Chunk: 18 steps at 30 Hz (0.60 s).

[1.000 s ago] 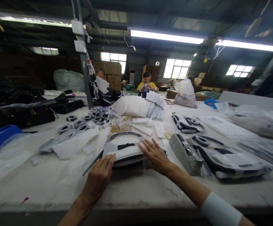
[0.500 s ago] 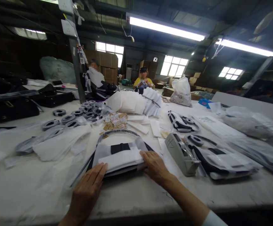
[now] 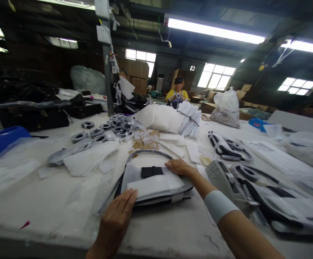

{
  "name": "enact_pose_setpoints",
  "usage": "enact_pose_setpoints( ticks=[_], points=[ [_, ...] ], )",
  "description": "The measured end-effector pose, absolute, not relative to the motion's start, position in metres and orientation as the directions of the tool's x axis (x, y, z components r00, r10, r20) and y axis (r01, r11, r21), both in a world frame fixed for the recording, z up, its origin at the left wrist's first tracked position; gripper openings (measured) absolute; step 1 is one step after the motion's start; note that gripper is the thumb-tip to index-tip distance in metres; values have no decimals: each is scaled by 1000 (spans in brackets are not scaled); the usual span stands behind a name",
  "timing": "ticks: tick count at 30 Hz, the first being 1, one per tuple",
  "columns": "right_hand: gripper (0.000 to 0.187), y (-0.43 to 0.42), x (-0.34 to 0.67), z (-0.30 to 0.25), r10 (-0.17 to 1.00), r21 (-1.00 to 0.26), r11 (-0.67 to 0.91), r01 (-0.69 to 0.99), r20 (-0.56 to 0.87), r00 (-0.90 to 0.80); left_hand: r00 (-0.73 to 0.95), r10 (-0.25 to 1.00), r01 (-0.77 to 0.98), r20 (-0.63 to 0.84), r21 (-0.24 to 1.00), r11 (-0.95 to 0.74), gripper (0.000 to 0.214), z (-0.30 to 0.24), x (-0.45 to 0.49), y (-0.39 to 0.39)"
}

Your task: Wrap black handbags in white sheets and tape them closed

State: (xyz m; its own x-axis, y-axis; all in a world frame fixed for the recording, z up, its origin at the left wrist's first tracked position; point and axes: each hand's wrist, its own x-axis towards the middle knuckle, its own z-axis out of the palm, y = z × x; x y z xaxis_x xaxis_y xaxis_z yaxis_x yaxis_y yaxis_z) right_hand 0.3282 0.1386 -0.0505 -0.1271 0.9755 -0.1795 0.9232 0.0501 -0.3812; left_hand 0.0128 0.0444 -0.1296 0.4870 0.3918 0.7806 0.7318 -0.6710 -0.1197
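A flat black bag wrapped in white paper and clear plastic (image 3: 153,183) lies on the white table (image 3: 51,201) right in front of me, its curved handle (image 3: 151,153) pointing away. My left hand (image 3: 117,217) rests flat on the bag's near left corner, fingers stretched out. My right hand (image 3: 178,167) lies on the bag's far right edge, fingers extended and pressed onto the wrapping. A white cuff covers my right forearm.
A grey tape dispenser (image 3: 226,181) stands just right of the bag, with more wrapped bags (image 3: 280,205) beyond. Tape rolls (image 3: 102,131), paper tags (image 3: 145,138) and stacked white pouches (image 3: 169,120) sit behind. Black bags (image 3: 35,117) lie far left. Two people work at the far end.
My right hand has moved from the bag's near right edge up to its far right edge. My left hand stays at the near left corner. The camera has shifted.
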Motion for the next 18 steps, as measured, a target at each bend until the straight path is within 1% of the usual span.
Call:
enact_pose_setpoints(
  ticks=[2,4,7,10,12,13,14,15,18],
  points=[
    [34,144,337,-53,983,-476,22,879,-149,-105,475,402,737,783,-105,-667,37,-128,13,44],
    [42,143,348,-51,996,-581,-11,814,-79,-43,465,399,740,790,-101,-665,37,-129,12,44],
    [54,122,375,-44,987,-708,-53,704,70,145,459,394,742,796,-99,-664,37,-133,8,47],
    [56,80,406,-36,933,-760,-92,643,160,322,439,412,743,799,-66,-666,43,-138,5,50],
    [49,44,420,-34,901,-766,-122,631,182,394,415,434,750,800,-30,-661,47,-140,4,52],
    [44,26,425,-34,891,-757,-142,638,182,415,402,450,754,797,-10,-656,48,-140,4,52],
    [39,9,427,-35,893,-719,-179,671,168,418,387,466,760,796,11,-650,49,-140,3,52],
    [34,-6,428,-38,902,-651,-230,724,138,410,367,486,769,793,36,-639,50,-141,3,52],
    [25,-33,425,-52,922,-354,-360,863,9,388,291,562,789,774,139,-599,52,-145,2,53]
  ],
)
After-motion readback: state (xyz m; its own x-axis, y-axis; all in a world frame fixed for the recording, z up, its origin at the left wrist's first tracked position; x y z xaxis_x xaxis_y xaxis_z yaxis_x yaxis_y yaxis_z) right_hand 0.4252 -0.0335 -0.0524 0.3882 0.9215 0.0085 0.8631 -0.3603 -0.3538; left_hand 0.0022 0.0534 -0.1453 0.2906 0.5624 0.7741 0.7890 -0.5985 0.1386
